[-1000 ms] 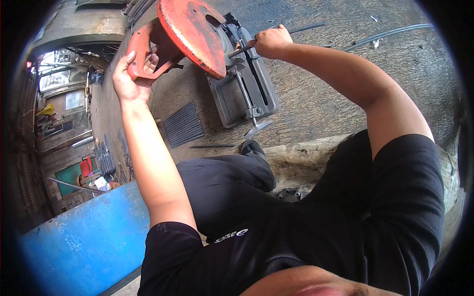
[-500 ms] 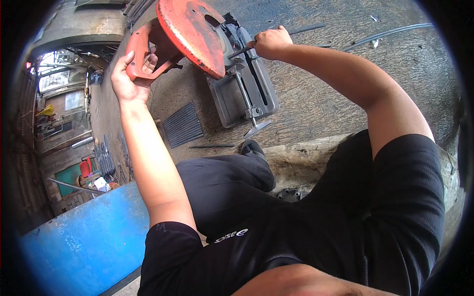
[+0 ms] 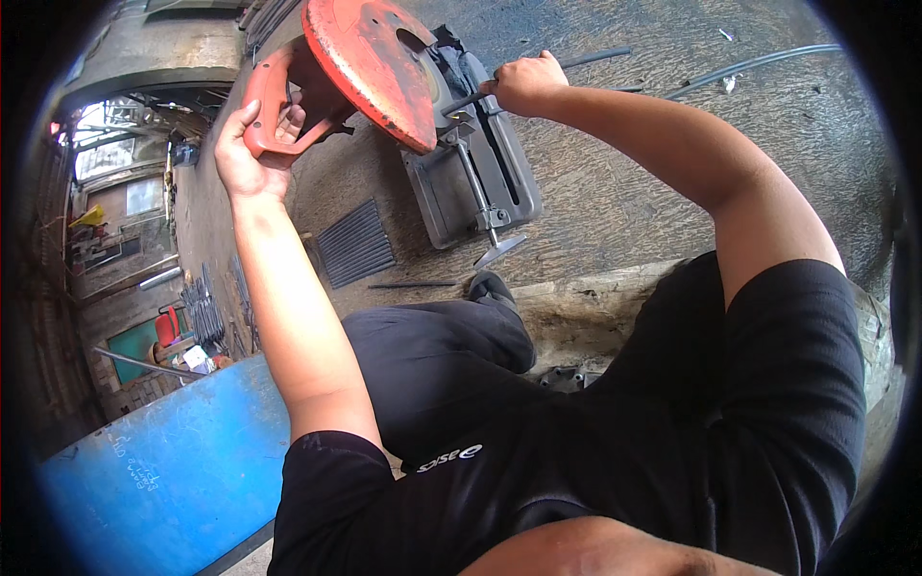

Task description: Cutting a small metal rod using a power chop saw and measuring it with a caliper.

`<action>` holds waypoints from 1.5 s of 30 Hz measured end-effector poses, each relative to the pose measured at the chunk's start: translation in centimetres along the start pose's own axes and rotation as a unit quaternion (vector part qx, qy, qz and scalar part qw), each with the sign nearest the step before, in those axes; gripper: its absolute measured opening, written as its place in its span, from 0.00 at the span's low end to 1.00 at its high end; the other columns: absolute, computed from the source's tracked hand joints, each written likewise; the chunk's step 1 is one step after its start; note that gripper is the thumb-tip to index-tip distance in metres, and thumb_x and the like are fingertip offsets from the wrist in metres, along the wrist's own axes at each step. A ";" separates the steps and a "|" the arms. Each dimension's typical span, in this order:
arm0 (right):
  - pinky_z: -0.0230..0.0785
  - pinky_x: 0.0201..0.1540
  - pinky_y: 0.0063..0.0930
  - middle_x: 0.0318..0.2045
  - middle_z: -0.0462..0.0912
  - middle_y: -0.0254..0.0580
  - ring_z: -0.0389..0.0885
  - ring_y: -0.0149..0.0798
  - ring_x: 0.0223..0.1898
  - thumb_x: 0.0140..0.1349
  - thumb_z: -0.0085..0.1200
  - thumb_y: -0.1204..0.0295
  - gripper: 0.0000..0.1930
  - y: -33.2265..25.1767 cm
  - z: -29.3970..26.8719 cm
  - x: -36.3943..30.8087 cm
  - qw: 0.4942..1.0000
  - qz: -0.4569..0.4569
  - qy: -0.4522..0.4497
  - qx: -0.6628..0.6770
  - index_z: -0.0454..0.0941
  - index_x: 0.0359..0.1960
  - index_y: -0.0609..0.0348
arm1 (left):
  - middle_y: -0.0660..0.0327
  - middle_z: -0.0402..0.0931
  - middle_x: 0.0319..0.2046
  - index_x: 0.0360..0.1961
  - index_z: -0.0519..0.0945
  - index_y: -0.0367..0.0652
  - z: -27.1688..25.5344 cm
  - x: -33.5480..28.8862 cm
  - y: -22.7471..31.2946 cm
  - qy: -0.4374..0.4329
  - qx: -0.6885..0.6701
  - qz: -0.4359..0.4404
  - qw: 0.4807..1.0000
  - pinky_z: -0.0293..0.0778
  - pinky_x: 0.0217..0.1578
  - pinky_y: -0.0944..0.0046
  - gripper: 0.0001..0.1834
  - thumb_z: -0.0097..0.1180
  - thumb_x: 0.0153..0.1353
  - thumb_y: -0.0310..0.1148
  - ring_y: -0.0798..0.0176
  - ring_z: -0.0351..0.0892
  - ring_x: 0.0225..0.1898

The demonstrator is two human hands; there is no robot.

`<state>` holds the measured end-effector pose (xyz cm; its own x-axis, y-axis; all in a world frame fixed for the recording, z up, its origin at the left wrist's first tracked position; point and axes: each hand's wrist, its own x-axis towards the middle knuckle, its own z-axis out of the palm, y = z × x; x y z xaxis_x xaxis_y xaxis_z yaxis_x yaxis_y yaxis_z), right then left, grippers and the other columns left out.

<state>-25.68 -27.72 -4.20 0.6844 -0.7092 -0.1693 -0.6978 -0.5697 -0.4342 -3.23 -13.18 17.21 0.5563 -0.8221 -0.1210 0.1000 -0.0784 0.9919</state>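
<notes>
My left hand (image 3: 257, 149) is wrapped round the red D-shaped handle (image 3: 272, 96) of a cut-off saw. The saw's worn red blade guard (image 3: 370, 67) tilts over its grey base (image 3: 447, 206). My right hand (image 3: 526, 83) grips a dark metal rod (image 3: 597, 56), which lies across the base and runs out to the right. The rod's other end passes into the clamp beside the guard. A clamp screw (image 3: 474, 180) with a T-shaped crank (image 3: 500, 252) reaches toward me along the base. The guard hides most of the blade.
A row of cut dark rods (image 3: 356, 244) lies on the floor left of the base, with a single short rod (image 3: 413, 284) nearer my foot. Bluish tubing (image 3: 754, 65) stretches along the floor at far right. A blue panel (image 3: 173, 461) stands at lower left.
</notes>
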 end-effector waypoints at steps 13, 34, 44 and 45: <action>0.54 0.59 0.42 0.40 0.83 0.43 0.79 0.41 0.47 0.66 0.37 0.48 0.26 -0.2 -0.8 -0.3 1.000 -0.005 -0.007 0.002 0.82 0.41 0.54 | 0.45 0.74 0.40 0.51 0.67 0.25 0.4 -0.1 0.0 0.006 -0.007 0.002 1.000 0.74 0.49 0.52 0.27 0.51 0.56 0.36 0.48 0.77 0.42; 0.55 0.58 0.45 0.37 0.84 0.43 0.80 0.43 0.45 0.68 0.37 0.53 0.21 0.0 -0.5 -0.3 0.999 -0.024 0.031 -0.016 0.82 0.42 0.48 | 0.42 0.73 0.41 0.52 0.66 0.23 0.2 0.0 0.0 0.008 -0.018 -0.013 1.000 0.73 0.50 0.50 0.28 0.51 0.56 0.37 0.46 0.76 0.44; 0.55 0.58 0.44 0.37 0.83 0.45 0.80 0.43 0.45 0.67 0.39 0.56 0.20 0.0 -0.5 -0.4 0.999 -0.019 0.030 -0.004 0.83 0.40 0.52 | 0.42 0.73 0.41 0.52 0.66 0.23 0.2 -0.1 0.0 0.007 -0.013 -0.015 1.000 0.73 0.51 0.50 0.29 0.51 0.56 0.37 0.46 0.76 0.44; 0.55 0.58 0.45 0.37 0.83 0.45 0.80 0.44 0.45 0.67 0.38 0.55 0.21 0.0 -0.5 -0.4 0.999 -0.022 0.035 -0.003 0.83 0.40 0.53 | 0.42 0.73 0.41 0.52 0.66 0.23 0.2 -0.1 0.0 0.006 -0.012 -0.015 1.000 0.73 0.51 0.50 0.29 0.51 0.56 0.37 0.46 0.76 0.44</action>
<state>-26.06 -27.66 -3.71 0.6974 -0.7113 -0.0874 -0.6692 -0.6028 -0.4345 -3.46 -13.23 17.26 0.5626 -0.8127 -0.1516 0.1365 -0.0896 0.9866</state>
